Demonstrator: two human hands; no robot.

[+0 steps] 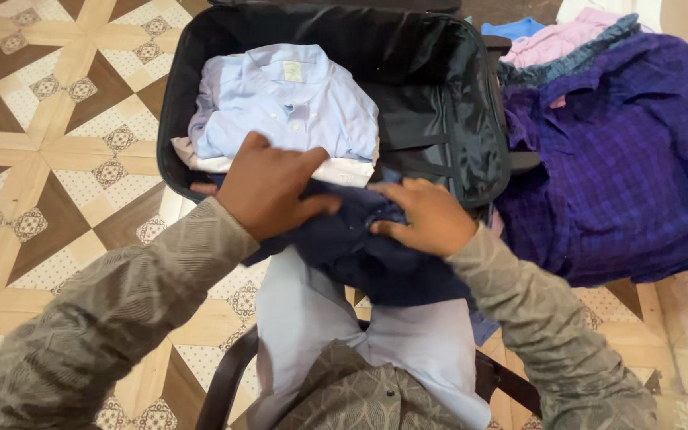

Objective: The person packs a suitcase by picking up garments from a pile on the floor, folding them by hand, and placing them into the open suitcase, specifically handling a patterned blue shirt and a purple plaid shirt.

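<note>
Left hand (268,187) spread flat on navy garment (360,255) | right hand (431,216) pinching its fold | both at black suitcase (471,119) edge, beside folded light-blue shirt (288,103)

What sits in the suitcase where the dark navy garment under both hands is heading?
A folded light blue shirt fills the suitcase's left half, just beyond the navy garment. The right half shows bare lining and straps. Both hands, left and right, already press the garment.
</note>
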